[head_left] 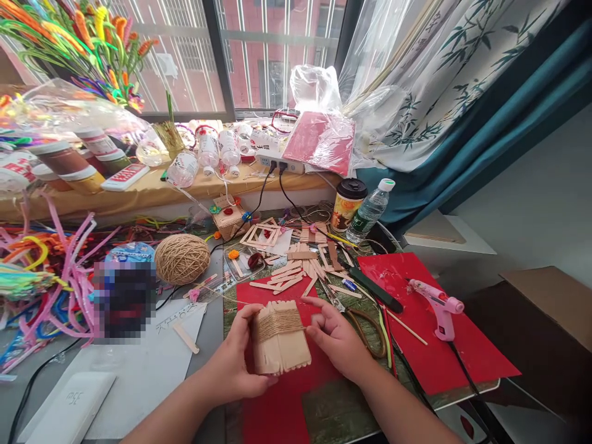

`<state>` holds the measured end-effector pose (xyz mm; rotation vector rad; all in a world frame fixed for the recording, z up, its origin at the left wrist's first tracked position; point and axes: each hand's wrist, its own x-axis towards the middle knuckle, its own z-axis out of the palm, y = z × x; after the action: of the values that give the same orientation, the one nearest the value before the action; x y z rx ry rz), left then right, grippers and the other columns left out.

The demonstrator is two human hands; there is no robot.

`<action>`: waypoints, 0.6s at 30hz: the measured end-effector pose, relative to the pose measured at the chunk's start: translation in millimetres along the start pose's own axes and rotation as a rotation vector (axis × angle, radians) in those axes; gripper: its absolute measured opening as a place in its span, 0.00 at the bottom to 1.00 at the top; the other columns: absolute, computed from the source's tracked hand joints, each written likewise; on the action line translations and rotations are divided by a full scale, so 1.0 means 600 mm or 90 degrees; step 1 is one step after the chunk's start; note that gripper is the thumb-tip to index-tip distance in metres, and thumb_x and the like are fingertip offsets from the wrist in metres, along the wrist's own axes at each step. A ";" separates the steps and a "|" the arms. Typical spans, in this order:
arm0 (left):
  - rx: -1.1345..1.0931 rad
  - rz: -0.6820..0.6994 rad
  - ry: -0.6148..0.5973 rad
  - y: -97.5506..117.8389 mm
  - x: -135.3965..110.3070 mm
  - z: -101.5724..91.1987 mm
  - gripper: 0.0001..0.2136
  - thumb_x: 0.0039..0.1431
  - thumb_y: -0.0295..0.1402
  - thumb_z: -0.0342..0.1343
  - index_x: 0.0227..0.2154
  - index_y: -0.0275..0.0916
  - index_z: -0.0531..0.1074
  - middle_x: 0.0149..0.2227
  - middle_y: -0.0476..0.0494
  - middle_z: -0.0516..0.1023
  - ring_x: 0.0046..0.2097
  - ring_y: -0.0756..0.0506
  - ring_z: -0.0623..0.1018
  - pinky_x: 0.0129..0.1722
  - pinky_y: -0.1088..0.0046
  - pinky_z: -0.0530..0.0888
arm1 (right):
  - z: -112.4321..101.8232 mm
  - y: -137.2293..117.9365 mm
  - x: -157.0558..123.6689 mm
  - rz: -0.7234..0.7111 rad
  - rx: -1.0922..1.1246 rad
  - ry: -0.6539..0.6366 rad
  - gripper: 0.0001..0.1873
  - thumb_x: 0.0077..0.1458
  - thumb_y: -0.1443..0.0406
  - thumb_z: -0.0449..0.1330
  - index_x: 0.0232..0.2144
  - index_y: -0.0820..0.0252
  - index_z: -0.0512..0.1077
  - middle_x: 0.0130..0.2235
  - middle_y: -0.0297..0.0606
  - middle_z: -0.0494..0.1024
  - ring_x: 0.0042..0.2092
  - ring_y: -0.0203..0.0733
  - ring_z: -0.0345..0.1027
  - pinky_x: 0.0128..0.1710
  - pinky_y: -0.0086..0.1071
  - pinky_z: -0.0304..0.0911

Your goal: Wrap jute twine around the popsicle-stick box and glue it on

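A small craft-stick box [282, 354] is tilted above a red sheet. Rows of jute twine [279, 325] wrap around its upper part. My left hand [238, 354] is closed around the box's left side, thumb along the bottom. At the right edge, my right hand [335, 336] touches the box with its thumb at the twine; its index finger stretches towards the top corner and the other fingers curl. Whether those fingers also pinch twine is hidden. From the box's upper left a strand runs towards the twine ball [182, 259].
Loose craft sticks [289, 277] lie behind the box. At right, a pink glue gun [439, 305] rests on a red sheet [481, 357]. A water bottle [370, 213] and paper cup [348, 203] stand behind. Pipe cleaners [69, 265] and a white power bank [69, 407] lie left.
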<state>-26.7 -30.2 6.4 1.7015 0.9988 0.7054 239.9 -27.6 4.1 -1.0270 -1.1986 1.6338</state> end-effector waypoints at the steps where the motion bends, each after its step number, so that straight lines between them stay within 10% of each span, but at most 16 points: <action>1: -0.030 0.008 -0.017 -0.004 -0.001 0.001 0.48 0.48 0.29 0.67 0.66 0.49 0.44 0.67 0.36 0.61 0.69 0.33 0.64 0.69 0.51 0.62 | 0.003 -0.001 0.000 0.010 0.029 -0.015 0.37 0.63 0.50 0.67 0.67 0.54 0.61 0.27 0.23 0.58 0.27 0.33 0.48 0.29 0.29 0.45; 7: -0.022 -0.025 -0.157 0.009 0.003 0.006 0.55 0.48 0.32 0.73 0.70 0.48 0.40 0.68 0.33 0.62 0.69 0.31 0.67 0.67 0.50 0.67 | 0.018 0.001 -0.005 0.072 0.137 -0.112 0.45 0.57 0.47 0.72 0.69 0.53 0.61 0.27 0.24 0.64 0.29 0.32 0.55 0.33 0.28 0.51; 13: 0.190 0.037 -0.128 0.029 0.011 0.000 0.55 0.39 0.51 0.78 0.69 0.49 0.56 0.68 0.33 0.62 0.71 0.27 0.62 0.70 0.45 0.60 | 0.006 -0.010 -0.005 0.070 0.065 -0.109 0.36 0.54 0.49 0.74 0.58 0.58 0.71 0.26 0.22 0.60 0.28 0.31 0.49 0.30 0.27 0.48; 18: 0.079 -0.032 -0.175 0.029 -0.005 -0.028 0.66 0.39 0.58 0.76 0.74 0.51 0.39 0.72 0.34 0.61 0.69 0.29 0.67 0.68 0.50 0.67 | 0.029 -0.036 -0.008 0.087 -0.018 -0.114 0.31 0.56 0.53 0.73 0.57 0.57 0.70 0.27 0.23 0.59 0.29 0.32 0.52 0.31 0.28 0.51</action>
<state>-37.2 -28.1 28.6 1.8168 0.9017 0.3692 228.4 -33.0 29.0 -1.0159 -1.2947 1.8522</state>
